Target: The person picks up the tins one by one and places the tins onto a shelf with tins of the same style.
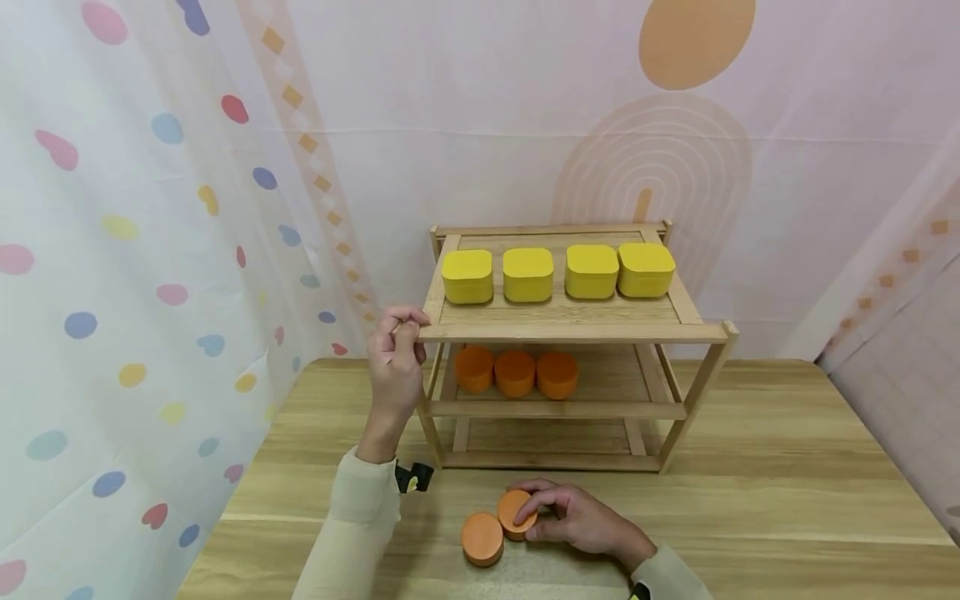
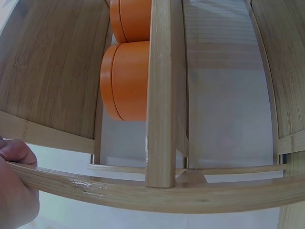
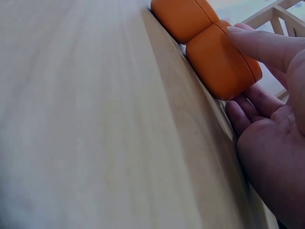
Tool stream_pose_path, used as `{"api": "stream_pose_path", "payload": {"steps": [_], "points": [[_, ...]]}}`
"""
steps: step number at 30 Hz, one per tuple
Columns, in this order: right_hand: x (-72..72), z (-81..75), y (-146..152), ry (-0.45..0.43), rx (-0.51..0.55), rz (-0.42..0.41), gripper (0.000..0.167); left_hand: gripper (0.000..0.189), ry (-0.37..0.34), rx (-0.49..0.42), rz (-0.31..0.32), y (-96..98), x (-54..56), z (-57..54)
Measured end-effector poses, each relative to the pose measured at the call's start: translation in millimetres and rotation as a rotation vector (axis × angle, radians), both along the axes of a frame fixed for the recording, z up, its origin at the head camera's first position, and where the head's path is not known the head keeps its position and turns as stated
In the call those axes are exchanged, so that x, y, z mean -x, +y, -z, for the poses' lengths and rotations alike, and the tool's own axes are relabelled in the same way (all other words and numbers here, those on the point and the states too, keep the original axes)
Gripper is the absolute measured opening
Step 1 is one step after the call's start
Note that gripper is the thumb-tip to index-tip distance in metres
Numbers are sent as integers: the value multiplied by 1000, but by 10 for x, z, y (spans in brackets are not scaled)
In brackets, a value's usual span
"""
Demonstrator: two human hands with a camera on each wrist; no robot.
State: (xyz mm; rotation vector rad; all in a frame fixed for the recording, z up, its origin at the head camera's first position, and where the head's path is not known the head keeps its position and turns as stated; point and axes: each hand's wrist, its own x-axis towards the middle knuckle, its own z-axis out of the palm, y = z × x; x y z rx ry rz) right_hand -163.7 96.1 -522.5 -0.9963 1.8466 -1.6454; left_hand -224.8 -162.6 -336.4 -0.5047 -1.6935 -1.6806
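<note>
My left hand (image 1: 397,362) grips the upper left front corner of a three-tier wooden shelf rack (image 1: 570,334); in the left wrist view its fingers (image 2: 18,151) curl round the end of the wood. On the table in front of the rack, my right hand (image 1: 585,518) holds a round orange tin (image 1: 512,502) between thumb and fingers. A second orange tin (image 1: 482,538) stands right beside it, nearer me and to the left. The right wrist view shows the thumb (image 3: 262,45) along the lid of the held tin (image 3: 221,64), other fingertips low beside it.
Several yellow rounded-square tins (image 1: 528,276) stand in a row on the top tier. Three orange tins (image 1: 514,373) sit on the left of the middle tier. The wooden table (image 1: 787,500) extends to both sides, with a patterned curtain (image 1: 480,108) behind the rack.
</note>
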Motion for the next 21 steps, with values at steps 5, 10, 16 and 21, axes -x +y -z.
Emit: {"api": "stream_pose_path", "payload": {"steps": [5,10,16,21], "points": [[3,-27,7,0,-11,-7,18,20,-8,1,-2,0,-3,1],[-3,-31,17,-18,-1,-14,19,20,-6,3,-4,2,-10,6],[-1,-13,21,-41,18,-19,19,21,-18,3,-9,-3,-6,21],[8,-9,19,-62,29,-11,20,21,-16,4,-5,-1,0,6]]}}
